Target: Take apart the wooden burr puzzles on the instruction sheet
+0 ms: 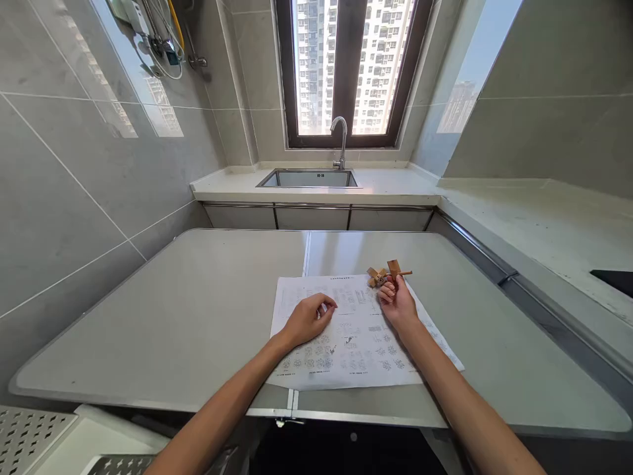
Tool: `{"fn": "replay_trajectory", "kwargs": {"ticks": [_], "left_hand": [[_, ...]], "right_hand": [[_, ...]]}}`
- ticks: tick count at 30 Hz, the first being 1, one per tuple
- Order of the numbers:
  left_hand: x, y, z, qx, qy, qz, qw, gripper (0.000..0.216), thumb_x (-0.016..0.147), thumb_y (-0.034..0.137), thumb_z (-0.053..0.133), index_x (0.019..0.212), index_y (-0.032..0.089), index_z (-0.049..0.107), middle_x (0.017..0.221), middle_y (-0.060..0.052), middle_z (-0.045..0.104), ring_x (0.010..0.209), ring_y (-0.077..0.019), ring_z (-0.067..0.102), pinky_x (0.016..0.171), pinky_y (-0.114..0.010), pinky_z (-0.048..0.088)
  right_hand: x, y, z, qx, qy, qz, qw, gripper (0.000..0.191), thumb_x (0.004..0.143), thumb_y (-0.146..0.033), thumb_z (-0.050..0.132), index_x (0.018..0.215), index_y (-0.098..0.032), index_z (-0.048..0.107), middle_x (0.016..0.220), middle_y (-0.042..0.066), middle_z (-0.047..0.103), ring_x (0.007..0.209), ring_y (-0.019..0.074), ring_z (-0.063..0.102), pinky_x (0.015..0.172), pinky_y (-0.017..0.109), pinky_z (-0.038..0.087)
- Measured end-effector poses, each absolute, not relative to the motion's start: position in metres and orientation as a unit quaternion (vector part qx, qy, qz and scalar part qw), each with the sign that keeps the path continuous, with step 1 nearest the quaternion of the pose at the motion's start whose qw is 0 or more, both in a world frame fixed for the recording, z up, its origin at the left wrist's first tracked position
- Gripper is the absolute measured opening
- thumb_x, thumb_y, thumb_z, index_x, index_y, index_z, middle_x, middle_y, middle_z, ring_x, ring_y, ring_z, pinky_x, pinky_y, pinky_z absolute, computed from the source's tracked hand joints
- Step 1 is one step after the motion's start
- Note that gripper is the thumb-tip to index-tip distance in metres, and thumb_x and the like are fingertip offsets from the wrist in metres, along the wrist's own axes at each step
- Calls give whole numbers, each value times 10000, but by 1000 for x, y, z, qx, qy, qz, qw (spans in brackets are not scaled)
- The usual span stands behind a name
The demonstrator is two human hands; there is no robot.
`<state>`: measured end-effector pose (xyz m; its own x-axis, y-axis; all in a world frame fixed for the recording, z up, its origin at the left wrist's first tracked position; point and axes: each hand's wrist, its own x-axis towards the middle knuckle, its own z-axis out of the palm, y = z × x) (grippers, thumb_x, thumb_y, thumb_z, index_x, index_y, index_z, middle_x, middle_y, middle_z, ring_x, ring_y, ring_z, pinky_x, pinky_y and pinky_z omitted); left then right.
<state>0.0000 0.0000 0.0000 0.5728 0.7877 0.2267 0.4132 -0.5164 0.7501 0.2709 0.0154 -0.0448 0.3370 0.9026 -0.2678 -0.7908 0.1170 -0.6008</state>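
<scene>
A white printed instruction sheet (356,343) lies flat on the grey table (198,310). My left hand (309,318) rests on the sheet's left half, fingers curled loosely with nothing in them. At the sheet's far right corner my right hand (398,303) holds a small wooden puzzle piece (394,268) between its fingertips. A small cluster of wooden puzzle pieces (376,276) lies just left of it, beside the fingers.
Behind the table runs a pale counter (395,185) with a steel sink (309,179) and a tap (341,140) under a window. The counter continues along the right wall. Grey tiled wall stands on the left. A perforated metal surface (30,439) sits at bottom left.
</scene>
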Motion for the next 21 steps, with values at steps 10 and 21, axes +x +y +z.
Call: {"fn": "replay_trajectory", "kwargs": {"ticks": [10,21], "left_hand": [[0,0,0,826,361,285,327,226,985,337,543,1022,196,716,910,-39,710,699,-139,571,652,-276,460],[4,1,2,764,397,339,379,307,961,446,634,1142,200,666,1023,-60,726,851,-170,649,720,-293,510]], "right_hand": [[258,8,-37,-417,-156,456,771,316,977,-451,687,823,-219,538,583,-100,393,411,39,321,340,140,299],[218,-16,-22,-489,-508,351,616,398,985,-601,579,818,-240,546,632,-37,480,527,127,412,485,265,355]]}}
